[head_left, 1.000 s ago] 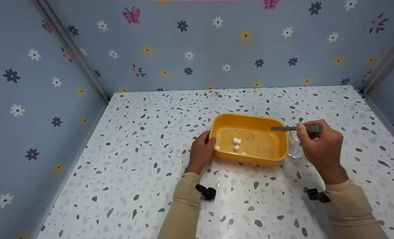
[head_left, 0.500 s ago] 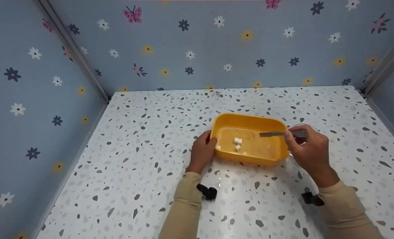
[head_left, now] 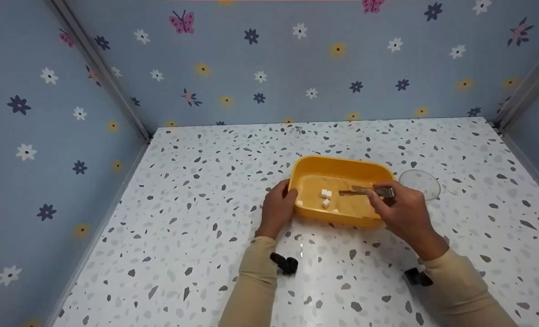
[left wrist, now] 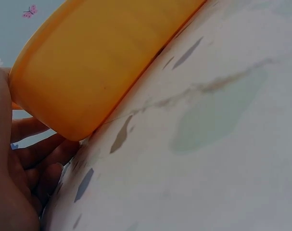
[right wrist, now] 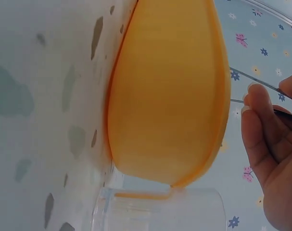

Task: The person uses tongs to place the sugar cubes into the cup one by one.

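A yellow rectangular plastic container (head_left: 342, 218) sits on the speckled table. My left hand (head_left: 277, 209) grips its left end, thumb at the rim and other fingers around the outside, as the left wrist view (left wrist: 32, 154) also shows. Inside, toward the left, lie small white cubes (head_left: 326, 194) and a few white bits by the wall. My right hand (head_left: 403, 209) pinches metal tweezers (head_left: 353, 193) over the container's right half. Their tips point left, apart from each other, just right of the cubes, with nothing seen between them.
A clear round cup (head_left: 419, 184) stands just right of the container, partly behind my right hand; its transparent wall (right wrist: 160, 211) shows in the right wrist view. Blue flowered panels (head_left: 296, 63) border the table (head_left: 197, 204) at the back and sides.
My right hand has moved left with the tweezers, from above the cup to over the container near the cubes. The cup is now more exposed. My left hand keeps its grip.
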`<state>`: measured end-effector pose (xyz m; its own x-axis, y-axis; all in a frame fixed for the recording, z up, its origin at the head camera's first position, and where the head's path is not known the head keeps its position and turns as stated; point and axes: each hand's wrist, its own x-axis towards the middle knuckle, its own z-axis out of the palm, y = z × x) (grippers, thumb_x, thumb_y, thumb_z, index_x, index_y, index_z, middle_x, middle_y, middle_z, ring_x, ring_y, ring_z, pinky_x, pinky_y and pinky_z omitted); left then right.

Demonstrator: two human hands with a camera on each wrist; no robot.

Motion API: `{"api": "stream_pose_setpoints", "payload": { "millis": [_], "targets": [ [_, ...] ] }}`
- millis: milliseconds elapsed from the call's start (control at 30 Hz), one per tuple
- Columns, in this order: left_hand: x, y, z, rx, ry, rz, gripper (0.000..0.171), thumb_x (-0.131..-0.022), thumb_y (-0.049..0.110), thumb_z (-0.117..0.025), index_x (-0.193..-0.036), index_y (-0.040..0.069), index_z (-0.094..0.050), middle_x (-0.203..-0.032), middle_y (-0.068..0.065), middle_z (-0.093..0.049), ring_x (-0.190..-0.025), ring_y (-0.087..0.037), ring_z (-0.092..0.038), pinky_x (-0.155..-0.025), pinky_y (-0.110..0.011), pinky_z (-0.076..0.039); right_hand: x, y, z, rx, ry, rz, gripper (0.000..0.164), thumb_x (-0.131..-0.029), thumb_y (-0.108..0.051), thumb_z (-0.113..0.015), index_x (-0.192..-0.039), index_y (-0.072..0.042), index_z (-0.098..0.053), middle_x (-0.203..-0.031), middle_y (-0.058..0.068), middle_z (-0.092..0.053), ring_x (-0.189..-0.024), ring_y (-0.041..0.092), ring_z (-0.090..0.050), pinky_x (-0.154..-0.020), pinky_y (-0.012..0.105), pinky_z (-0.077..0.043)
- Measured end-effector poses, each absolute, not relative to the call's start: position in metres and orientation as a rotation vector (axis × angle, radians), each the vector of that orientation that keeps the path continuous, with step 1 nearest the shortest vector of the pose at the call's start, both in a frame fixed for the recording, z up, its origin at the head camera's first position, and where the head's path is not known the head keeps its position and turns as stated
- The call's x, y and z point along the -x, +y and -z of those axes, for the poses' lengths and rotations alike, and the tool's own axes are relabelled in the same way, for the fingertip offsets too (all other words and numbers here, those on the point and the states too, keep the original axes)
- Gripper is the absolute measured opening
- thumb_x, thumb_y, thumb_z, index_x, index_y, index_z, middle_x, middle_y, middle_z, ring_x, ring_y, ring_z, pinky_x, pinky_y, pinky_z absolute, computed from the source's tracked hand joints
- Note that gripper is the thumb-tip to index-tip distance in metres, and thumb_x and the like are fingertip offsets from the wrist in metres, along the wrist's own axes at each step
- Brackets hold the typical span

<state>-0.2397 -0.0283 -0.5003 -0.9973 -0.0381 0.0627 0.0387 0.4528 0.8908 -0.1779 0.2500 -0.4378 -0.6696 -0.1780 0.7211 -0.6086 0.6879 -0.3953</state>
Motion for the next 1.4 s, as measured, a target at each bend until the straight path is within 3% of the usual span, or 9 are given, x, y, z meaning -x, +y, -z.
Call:
{"api": "stream_pose_setpoints", "payload": {
  "millis": [300, 567, 1000, 1400],
  "targets": [
    [0.241, -0.028, 0.500, -0.006, -2.625, 1.600, 0.046, -0.098, 0.033, -0.051, -0.138, 0.013, -0.060, -0.129, -0.003, -0.065, -0.111, -0.018, -0.059, -0.100, -0.038, -0.046, 0.178, 0.243, 0.444, -0.645, -2.239, -0.834, 0.022, -0.082, -0.007, -0.081, -0.101, 0.000, -0.070, -0.076, 0.002, -0.066, -0.057, 0.007, -0.048, -0.051, 0.013, -0.041],
    [0.241, -0.028, 0.501, 0.008, -2.613, 1.604, 0.044, -0.098, 0.032, -0.052, -0.137, 0.014, -0.061, -0.127, -0.003, -0.066, -0.110, -0.018, -0.060, -0.098, -0.038, -0.047, 0.178, 0.235, 0.449, -0.727, -2.251, -0.854, 0.020, -0.082, -0.006, -0.081, -0.098, -0.003, -0.069, -0.076, 0.000, -0.066, -0.058, 0.004, -0.048, -0.052, 0.013, -0.042],
    [0.240, -0.028, 0.502, -0.027, -2.621, 1.620, 0.045, -0.098, 0.034, -0.052, -0.138, 0.014, -0.060, -0.127, -0.001, -0.065, -0.109, -0.015, -0.059, -0.099, -0.035, -0.046, 0.178, 0.231, 0.453, -0.804, -2.260, -0.848, 0.024, -0.079, -0.006, -0.084, -0.098, 0.002, -0.072, -0.076, 0.002, -0.068, -0.059, 0.006, -0.049, -0.052, 0.017, -0.044],
    [0.240, -0.026, 0.502, -0.038, -2.615, 1.629, 0.045, -0.098, 0.035, -0.052, -0.138, 0.015, -0.061, -0.128, -0.001, -0.065, -0.110, -0.015, -0.059, -0.099, -0.035, -0.047, 0.177, 0.231, 0.456, -0.793, -2.422, -0.913, 0.023, -0.084, -0.011, -0.081, -0.104, -0.003, -0.074, -0.097, 0.004, -0.075, -0.081, 0.014, -0.069, -0.069, 0.031, -0.058]
  ]
}}
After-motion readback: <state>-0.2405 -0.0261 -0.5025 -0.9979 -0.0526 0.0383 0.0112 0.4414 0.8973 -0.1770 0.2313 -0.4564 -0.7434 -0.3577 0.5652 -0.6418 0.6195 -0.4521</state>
